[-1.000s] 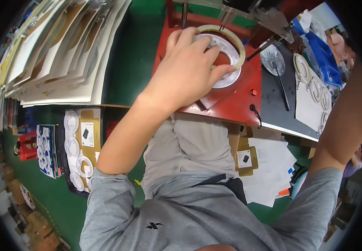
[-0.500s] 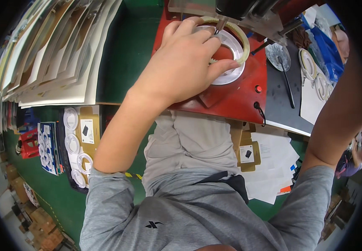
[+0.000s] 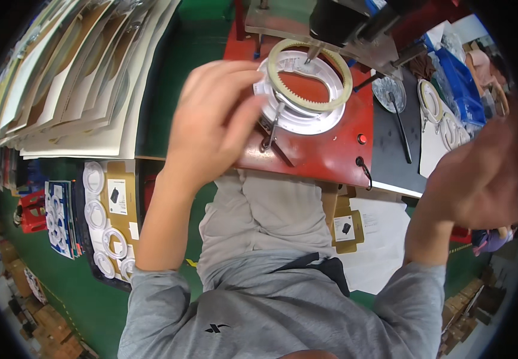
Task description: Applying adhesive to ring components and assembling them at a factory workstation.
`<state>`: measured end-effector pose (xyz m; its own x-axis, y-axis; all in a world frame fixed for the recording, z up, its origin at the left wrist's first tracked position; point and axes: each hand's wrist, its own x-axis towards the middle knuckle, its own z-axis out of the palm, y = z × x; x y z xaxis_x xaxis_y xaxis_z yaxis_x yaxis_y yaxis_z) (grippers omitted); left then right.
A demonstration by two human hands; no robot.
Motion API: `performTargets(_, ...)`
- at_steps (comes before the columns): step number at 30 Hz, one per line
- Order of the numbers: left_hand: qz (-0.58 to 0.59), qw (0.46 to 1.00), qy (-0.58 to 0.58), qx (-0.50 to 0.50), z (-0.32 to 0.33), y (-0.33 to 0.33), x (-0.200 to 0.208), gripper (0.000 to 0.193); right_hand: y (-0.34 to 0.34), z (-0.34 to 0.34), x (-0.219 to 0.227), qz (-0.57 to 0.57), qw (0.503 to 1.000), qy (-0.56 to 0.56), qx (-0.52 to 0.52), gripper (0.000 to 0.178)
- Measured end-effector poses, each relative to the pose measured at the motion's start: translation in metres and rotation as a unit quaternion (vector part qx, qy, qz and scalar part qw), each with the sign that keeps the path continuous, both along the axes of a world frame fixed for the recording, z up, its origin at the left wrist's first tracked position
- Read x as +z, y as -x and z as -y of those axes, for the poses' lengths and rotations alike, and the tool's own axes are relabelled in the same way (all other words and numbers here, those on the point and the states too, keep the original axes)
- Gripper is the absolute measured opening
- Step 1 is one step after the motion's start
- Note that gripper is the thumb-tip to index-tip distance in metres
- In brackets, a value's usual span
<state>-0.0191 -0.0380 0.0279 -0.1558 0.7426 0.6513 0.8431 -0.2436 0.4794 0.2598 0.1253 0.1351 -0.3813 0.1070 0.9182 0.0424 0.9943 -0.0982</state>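
On the red machine base (image 3: 324, 157) lies a round white plastic part (image 3: 308, 124), and a cream ring with inner teeth (image 3: 345, 90) sits over it, slightly offset. A metal tip (image 3: 313, 55) hangs down over the ring's far side. Just left of these, my left hand (image 3: 211, 113) is raised with thumb and fingers apart and nothing visible in it; its fingertips are close to the white part's left edge, and contact is unclear. Far to the right, my right hand (image 3: 480, 173) is smeared by motion and its fingers cannot be made out.
Overhead sits a clear plate (image 3: 289, 23) with a black machine head (image 3: 330, 21). A red button (image 3: 362, 139) is on the base. To the right are a dish (image 3: 389, 93), a dark-handled tool (image 3: 403, 133) and a blue bin (image 3: 459, 87). Stacked sheets (image 3: 73, 84) stand left.
My left hand has come off the toothed ring and moved left, uncovering the ring and white part. My right hand has come into view at the right, lower than its forearm was.
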Motion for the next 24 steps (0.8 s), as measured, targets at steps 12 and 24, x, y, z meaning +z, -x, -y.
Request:
performTargets(12, 0.349, 0.929, 0.091, 0.086, 0.028, 0.014, -0.073, 0.029, -0.024, 0.064, -0.09, 0.472, 0.836, 0.132, -0.246, 0.052)
performTargets(24, 0.307, 0.944, 0.078, 0.09, 0.03, 0.016, -0.074, 0.026, -0.02, 0.043, -0.09, 0.42, 0.872, 0.165, -0.189, 0.035)
